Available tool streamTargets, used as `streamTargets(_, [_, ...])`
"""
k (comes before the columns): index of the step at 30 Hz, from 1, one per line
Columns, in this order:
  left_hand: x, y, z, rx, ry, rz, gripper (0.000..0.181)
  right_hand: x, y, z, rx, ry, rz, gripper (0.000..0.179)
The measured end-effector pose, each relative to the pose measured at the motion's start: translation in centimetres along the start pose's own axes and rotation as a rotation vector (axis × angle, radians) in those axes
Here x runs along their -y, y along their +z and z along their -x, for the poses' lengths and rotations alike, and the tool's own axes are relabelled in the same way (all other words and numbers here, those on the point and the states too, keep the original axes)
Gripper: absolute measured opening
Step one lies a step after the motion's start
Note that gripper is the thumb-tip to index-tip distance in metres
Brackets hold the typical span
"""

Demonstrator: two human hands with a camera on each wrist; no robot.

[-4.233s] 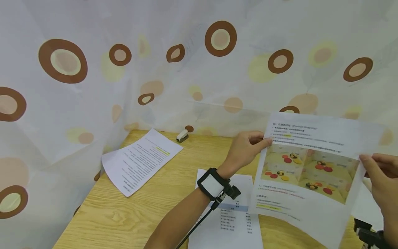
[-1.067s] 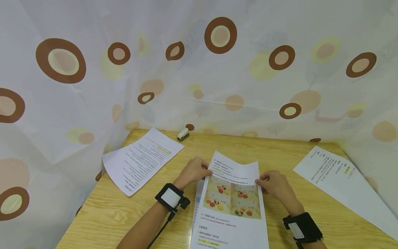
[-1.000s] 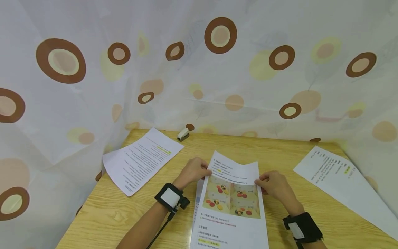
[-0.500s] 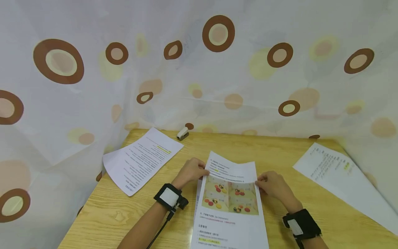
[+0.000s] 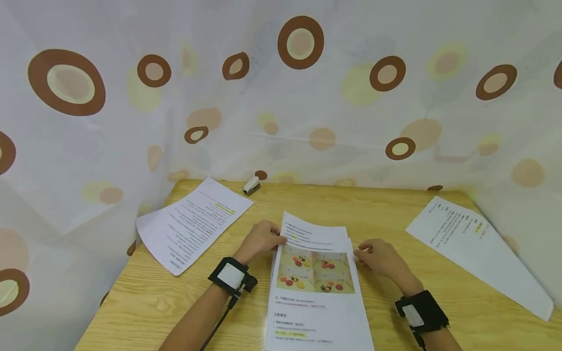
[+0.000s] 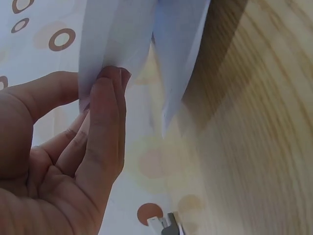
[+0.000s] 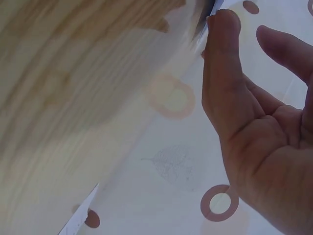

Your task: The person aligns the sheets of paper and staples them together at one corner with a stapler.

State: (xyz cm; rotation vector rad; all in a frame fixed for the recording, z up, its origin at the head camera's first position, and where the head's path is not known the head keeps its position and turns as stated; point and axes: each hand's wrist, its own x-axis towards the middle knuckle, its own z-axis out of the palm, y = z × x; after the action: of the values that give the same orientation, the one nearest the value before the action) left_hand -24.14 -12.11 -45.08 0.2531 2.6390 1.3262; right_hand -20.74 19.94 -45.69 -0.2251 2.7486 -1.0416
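A printed sheet of paper [image 5: 313, 309], with a block of four food photos and some yellow highlighting, lies in front of me in the head view. My left hand [image 5: 259, 238] pinches its left edge between thumb and fingers. In the left wrist view, the held sheet [image 6: 117, 36] passes between the thumb and fingers, and a second sheet [image 6: 178, 54] sits apart from it, nearer the table. My right hand [image 5: 381, 259] is at the right edge, fingertips right beside the paper. Its thumb and fingers stand apart with nothing between them in the right wrist view [image 7: 264, 103].
A small white and grey stapler [image 5: 251, 185] stands at the back of the wooden table [image 5: 377, 209]. One printed sheet [image 5: 193, 226] lies at the left, its edge against the patterned curtain [image 5: 246, 107]. Another sheet [image 5: 478, 253] lies at the right by the curtain.
Earlier both hands held the photo sheet up at the right; it came down to the middle over another sheet. Since half a second ago, the right thumb and fingers have let go of its edge.
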Motion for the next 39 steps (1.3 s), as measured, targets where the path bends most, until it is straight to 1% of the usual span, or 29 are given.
streamTargets(4, [-0.3, -0.2, 0.0, -0.013, -0.002, -0.036, 0.019, -1.4, -1.1, 0.4, -0.005, 0.021, 0.019, 0.037])
streamTargets(9, [-0.8, -0.3, 0.1, -0.051, 0.022, -0.111, 0.018, -2.7, -2.9, 1.1, -0.009, 0.050, 0.023, 0.038])
streamTargets(12, [-1.4, -0.4, 0.1, -0.074, 0.042, -0.124, 0.020, -3.4, -3.9, 1.5, -0.019, 0.062, 0.017, 0.040])
streamTargets(15, [-2.0, -0.4, 0.0, -0.077, 0.085, -0.109, 0.022, -4.0, -4.9, 2.0, -0.031, 0.056, 0.035, 0.040])
streamTargets(19, [-3.2, 0.3, -0.5, -0.032, 0.166, -0.075, 0.023, -4.4, -6.3, 2.7, -0.058, 0.057, 0.053, 0.041])
streamTargets(24, [-5.5, 2.3, -1.7, 0.043, 0.225, -0.043, 0.021, -4.7, -7.5, 3.4, -0.078, 0.095, 0.057, 0.046])
streamTargets(28, [-7.6, 4.4, -2.8, 0.097, 0.241, -0.038, 0.020, -5.3, -8.1, 3.9, -0.085, 0.114, 0.083, 0.050])
streamTargets(32, [-9.5, 6.9, -4.0, 0.149, 0.277, -0.047, 0.019, -6.4, -8.9, 4.6, -0.102, 0.138, 0.124, 0.054])
streamTargets(35, [-10.7, 9.1, -4.9, 0.185, 0.310, -0.049, 0.020, -7.2, -9.6, 5.0, -0.112, 0.156, 0.132, 0.055])
streamTargets(39, [-12.2, 11.7, -5.9, 0.225, 0.310, -0.047, 0.021, -8.2, -10.5, 5.1, -0.121, 0.167, 0.146, 0.054])
